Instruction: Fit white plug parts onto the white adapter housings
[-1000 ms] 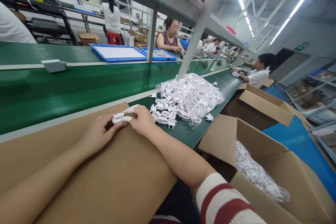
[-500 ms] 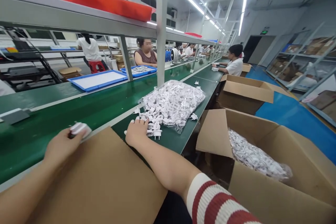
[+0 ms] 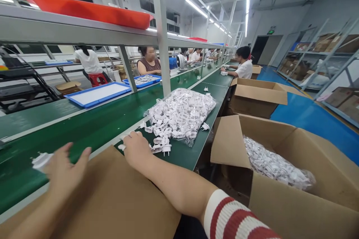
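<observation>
At the lower left, my left hand (image 3: 67, 168) is open, thumb and fingers spread and blurred. Just beyond its fingers, a white two-pin plug piece (image 3: 42, 161) is over the green conveyor belt (image 3: 92, 119). My right hand (image 3: 137, 147) is curled at the near edge of the dark green worktop, white plastic showing at its fingertips; its grip is mostly hidden from above. Loose white plug pieces (image 3: 161, 143) lie just right of it, spilling from a clear plastic bag (image 3: 185, 114) full of them.
A cardboard sheet or flap (image 3: 120, 198) spans the space below my hands. To the right, an open carton (image 3: 269, 127) contains another bag of white pieces (image 3: 275, 162). Blue trays (image 3: 98, 95) stand across the belt. A red tray (image 3: 84, 11) sits overhead. Several people work further along.
My left hand has moved left and opened, letting go of the white plug piece over the belt. My right hand has drawn left from the loose pieces, with white plastic at its fingertips.
</observation>
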`<move>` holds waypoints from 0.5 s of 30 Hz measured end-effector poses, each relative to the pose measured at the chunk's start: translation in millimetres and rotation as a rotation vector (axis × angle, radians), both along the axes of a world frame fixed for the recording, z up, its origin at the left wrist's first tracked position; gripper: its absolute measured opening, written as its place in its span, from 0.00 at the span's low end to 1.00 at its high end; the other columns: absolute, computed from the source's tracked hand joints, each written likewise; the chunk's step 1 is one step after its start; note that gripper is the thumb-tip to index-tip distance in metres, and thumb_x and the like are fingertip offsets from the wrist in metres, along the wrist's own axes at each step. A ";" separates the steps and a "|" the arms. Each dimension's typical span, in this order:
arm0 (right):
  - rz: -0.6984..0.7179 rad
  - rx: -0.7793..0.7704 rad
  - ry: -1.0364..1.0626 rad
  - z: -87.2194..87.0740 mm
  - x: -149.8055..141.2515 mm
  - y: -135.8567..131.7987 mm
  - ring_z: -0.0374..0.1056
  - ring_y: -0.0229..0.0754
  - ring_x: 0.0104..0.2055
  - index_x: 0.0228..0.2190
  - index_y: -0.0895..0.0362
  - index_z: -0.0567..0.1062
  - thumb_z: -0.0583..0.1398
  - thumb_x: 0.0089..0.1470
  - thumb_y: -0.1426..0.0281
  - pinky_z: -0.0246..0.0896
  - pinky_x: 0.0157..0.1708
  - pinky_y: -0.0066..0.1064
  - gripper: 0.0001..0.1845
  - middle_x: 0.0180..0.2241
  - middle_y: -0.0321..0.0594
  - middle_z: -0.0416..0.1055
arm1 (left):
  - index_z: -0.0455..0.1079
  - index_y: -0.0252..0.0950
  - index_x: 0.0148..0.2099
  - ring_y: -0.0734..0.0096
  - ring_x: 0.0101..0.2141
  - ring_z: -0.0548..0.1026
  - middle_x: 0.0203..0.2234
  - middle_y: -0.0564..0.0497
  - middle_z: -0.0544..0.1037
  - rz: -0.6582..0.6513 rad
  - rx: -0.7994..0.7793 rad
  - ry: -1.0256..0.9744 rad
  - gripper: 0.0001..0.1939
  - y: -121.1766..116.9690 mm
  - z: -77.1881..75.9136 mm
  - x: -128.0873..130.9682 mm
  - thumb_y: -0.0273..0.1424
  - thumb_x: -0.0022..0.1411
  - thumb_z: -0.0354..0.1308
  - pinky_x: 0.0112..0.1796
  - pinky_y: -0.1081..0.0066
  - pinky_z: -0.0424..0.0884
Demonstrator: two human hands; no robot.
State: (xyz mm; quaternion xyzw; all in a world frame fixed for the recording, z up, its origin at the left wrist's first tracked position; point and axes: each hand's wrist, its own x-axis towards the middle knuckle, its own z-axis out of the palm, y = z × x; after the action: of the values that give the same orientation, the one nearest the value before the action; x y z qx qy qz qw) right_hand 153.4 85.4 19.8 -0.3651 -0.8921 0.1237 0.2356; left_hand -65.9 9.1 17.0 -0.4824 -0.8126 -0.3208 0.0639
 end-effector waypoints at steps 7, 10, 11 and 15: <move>0.025 -0.042 -0.096 -8.0 -6.7 -9.4 0.63 0.55 0.56 0.54 0.58 0.76 0.57 0.66 0.66 0.68 0.50 0.41 0.18 0.54 0.50 0.69 | 0.74 0.38 0.57 0.47 0.58 0.73 0.58 0.43 0.77 -0.371 -0.072 -0.350 0.32 -1.5 -45.2 30.4 0.54 0.63 0.51 0.63 0.48 0.66; 0.016 -0.064 -0.144 -9.3 -7.6 -12.2 0.61 0.56 0.59 0.56 0.58 0.75 0.60 0.64 0.68 0.67 0.51 0.40 0.20 0.56 0.51 0.68 | 0.75 0.40 0.58 0.47 0.61 0.71 0.59 0.44 0.77 -0.415 -0.097 -0.299 0.30 -6.8 -47.5 27.5 0.53 0.65 0.51 0.64 0.46 0.64; 0.030 -0.079 -0.138 -10.6 -8.0 -12.1 0.60 0.55 0.60 0.56 0.58 0.75 0.59 0.63 0.71 0.67 0.51 0.38 0.21 0.56 0.50 0.69 | 0.75 0.40 0.58 0.47 0.61 0.70 0.59 0.44 0.76 -0.421 -0.106 -0.292 0.30 -8.4 -47.9 26.2 0.54 0.65 0.51 0.64 0.46 0.65; 0.066 -0.098 -0.010 -19.3 -11.8 -7.4 0.63 0.51 0.54 0.55 0.57 0.77 0.56 0.60 0.78 0.65 0.52 0.35 0.24 0.50 0.45 0.73 | 0.75 0.41 0.60 0.49 0.61 0.71 0.59 0.42 0.76 -0.427 -0.088 -0.292 0.31 -12.1 -52.6 22.9 0.55 0.65 0.54 0.62 0.48 0.69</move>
State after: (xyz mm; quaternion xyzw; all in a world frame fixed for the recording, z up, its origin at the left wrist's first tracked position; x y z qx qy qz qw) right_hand 141.5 78.0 0.5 -0.3472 -0.8978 0.1731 0.2085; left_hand -43.0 -3.1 -35.6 -0.5938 -0.7062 -0.3576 -0.1444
